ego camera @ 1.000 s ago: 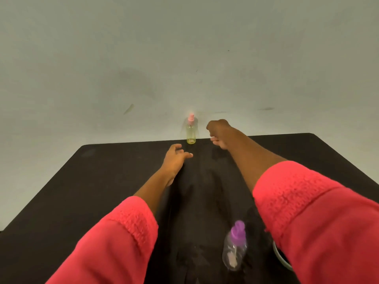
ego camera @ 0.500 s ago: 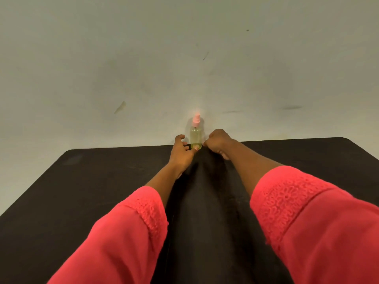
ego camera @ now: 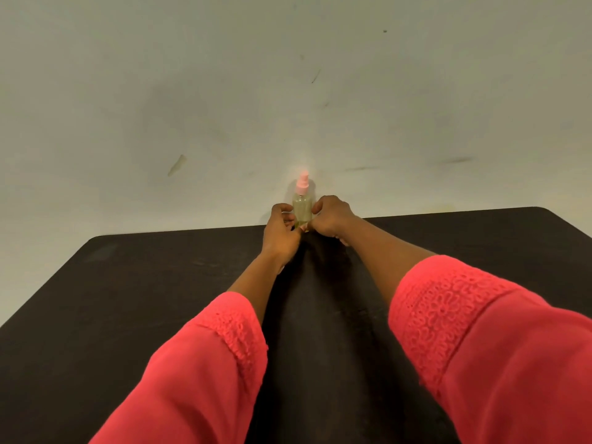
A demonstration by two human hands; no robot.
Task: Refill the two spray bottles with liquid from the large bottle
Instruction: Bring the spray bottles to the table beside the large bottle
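While stretched way out over the table, left hand (ego camera: 283,232): fingers curled in, thumb up top, wrapped onto the left side of the spray bottle (ego camera: 302,210), low on the body
Right hand (ego camera: 331,219): curled too, knuckles up, fingertips pressed onto the bottle's right side, so gripped from both sides
Gap between hands: pretty much none, nearly meeting in front of the base
Bottle spot: far edge of the table, about dead center, right up by the wall
Bottle axis: long axis vertical, standing upright, no visible tilt
Pink spray top (ego camera: 302,184): pointing straight up, clear of both hands; nozzle direction too blurry to call
Contents: clear body with a yellowish tint, level hard to read
Sleeves (ego camera: 480,331): coral-red, lacy cuffs, ending around mid-forearm
Table (ego camera: 128,283): dark, matte, rounded far corners
Wall (ego camera: 288,91): pale grey-green, a few scuffs and smudges
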